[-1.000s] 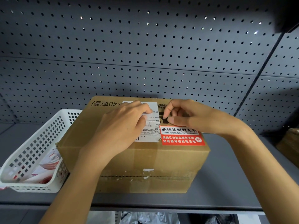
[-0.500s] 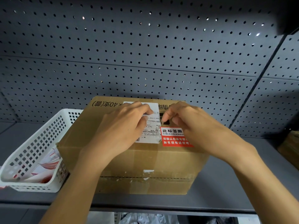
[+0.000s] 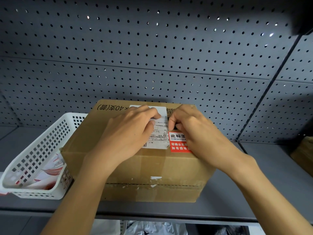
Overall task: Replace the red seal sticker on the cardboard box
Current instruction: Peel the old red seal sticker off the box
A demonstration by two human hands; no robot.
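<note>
Basically the peel step, old sticker not off yet. Box (image 3: 135,167) sits on the shelf (image 3: 254,192), pegboard (image 3: 152,48) behind, white basket (image 3: 39,158) touching its left side. Red sticker (image 3: 177,141) is on the box top near the front edge, just right of the white label (image 3: 159,131); its right part is hidden under the right hand (image 3: 198,133).

Left hand (image 3: 128,136) lies flat on the box top over the label, fingers loosely curled, gripping nothing, looks like a brace. Right hand's fingertips (image 3: 171,120) are pinched together at the sticker's far-left corner. Can't tell whether they actually have an edge lifted or are only picking at it.

Next move, my read: get a nail under that corner, then pull low and slow across the top while the left hand keeps the box down. The basket appears to hold red-and-white sheets, possibly the replacements, not sure.
</note>
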